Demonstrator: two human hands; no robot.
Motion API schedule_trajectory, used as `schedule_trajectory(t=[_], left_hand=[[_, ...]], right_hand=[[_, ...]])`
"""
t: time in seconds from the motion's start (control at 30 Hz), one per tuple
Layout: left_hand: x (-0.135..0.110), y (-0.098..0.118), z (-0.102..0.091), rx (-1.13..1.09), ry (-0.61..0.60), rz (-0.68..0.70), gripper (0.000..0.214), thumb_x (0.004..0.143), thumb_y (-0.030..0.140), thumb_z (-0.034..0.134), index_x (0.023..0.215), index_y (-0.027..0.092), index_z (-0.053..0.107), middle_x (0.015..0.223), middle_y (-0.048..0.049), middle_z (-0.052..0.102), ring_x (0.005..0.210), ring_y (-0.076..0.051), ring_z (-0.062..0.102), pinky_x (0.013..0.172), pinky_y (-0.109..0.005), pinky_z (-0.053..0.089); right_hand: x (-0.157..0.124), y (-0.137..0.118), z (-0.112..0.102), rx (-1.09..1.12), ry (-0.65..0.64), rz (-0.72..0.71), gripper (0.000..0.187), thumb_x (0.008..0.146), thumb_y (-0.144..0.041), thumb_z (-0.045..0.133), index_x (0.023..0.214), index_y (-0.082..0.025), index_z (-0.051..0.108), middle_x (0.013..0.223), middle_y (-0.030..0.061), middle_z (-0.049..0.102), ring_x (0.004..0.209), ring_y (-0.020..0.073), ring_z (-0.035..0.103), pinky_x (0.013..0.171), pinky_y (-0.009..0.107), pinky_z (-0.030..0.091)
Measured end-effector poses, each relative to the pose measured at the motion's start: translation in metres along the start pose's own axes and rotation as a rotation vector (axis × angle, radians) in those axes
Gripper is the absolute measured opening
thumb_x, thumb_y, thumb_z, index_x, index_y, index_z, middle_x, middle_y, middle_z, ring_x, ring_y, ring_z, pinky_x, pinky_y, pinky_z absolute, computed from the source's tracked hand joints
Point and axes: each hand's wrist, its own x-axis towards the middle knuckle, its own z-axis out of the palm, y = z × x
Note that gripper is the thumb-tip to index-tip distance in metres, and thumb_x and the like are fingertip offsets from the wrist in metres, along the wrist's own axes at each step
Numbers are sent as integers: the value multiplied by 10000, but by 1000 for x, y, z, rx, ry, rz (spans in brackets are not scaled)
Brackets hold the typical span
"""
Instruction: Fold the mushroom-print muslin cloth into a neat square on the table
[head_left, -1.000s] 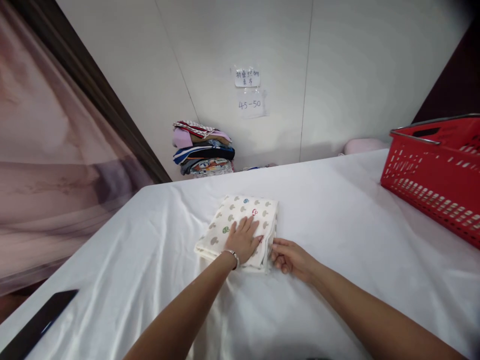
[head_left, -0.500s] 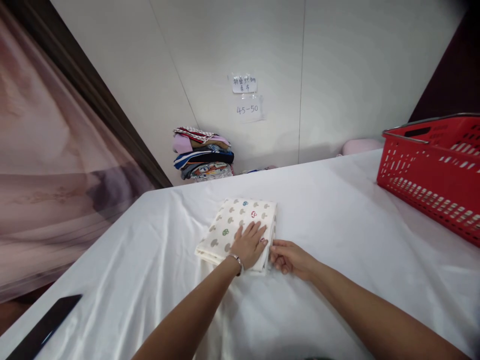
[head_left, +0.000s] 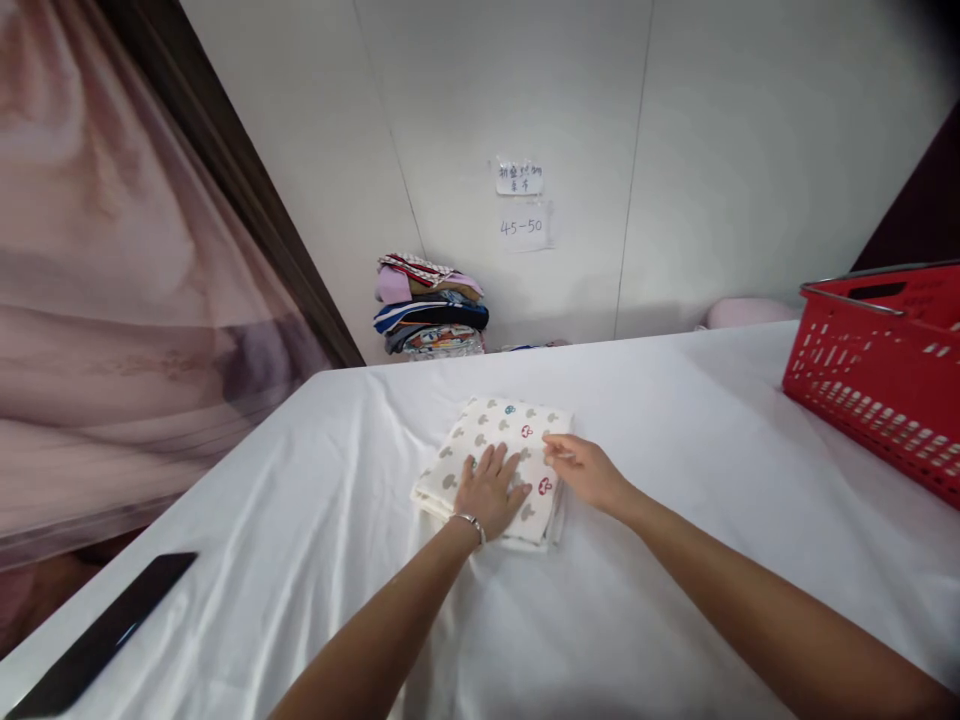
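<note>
A folded cream tablecloth (head_left: 480, 440) printed with grey, red and blue mushrooms lies on the white-covered table, its layers showing along the front and right edges. My left hand (head_left: 489, 492) rests flat on top of it, fingers spread, a bracelet at the wrist. At the right edge of the tablecloth is my right hand (head_left: 589, 472), its fingers loosely bent and the tips at or just over the border. I see no fabric gripped between them. Part of the print is hidden under my left hand.
A red plastic basket (head_left: 877, 370) stands on the table at the right. A dark flat object (head_left: 112, 630) lies at the front left. Beyond the far edge is a stack of folded fabrics (head_left: 431, 310) by the wall. A pink curtain (head_left: 150, 300) hangs on the left.
My right hand has moved away from me along the tablecloth's right edge, up to its fingertips over the border. My left hand has slid slightly left on the cloth. The view has shifted left.
</note>
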Motion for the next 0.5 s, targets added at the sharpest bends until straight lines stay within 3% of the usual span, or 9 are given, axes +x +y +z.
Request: schedule_trajectory(t=[0.1,0.23,0.4,0.5], left_hand=[[-2,1,4,-18,10,-7,571,883,535,287,1375,248,330,1467,-39,241,1352,-258,169,1078,-516,103],[-6,3,4,-59,35,-13,548,881,512,313,1364,255,347,1462,-33,257,1351,-241,173,1084,-506,79],[-3,-2,-1,-163,36,-16,509,865,500,371,1319,273,407,1446,-19,299,1342,-222,203,1088,-479,97],[4,-20,-14,-210,101,-156,446,864,461,399,1253,257,477,1428,-39,335,1336,-228,216,1085,-461,118]], right_hand=[[25,-3,17,-343,-15,-182,461,831,-335,449,1275,-214,451,1347,77,439,1250,223,365,1011,393,314],[41,18,36,-708,-132,-109,546,860,-407,403,1334,-137,375,1437,122,302,1345,268,169,1074,469,117],[39,38,33,-714,-198,-58,538,866,-442,375,1326,-164,388,1456,92,271,1356,254,134,1080,462,98],[25,41,26,-527,-63,46,522,825,-398,446,1289,-158,435,1462,96,246,1357,258,129,1087,428,148]])
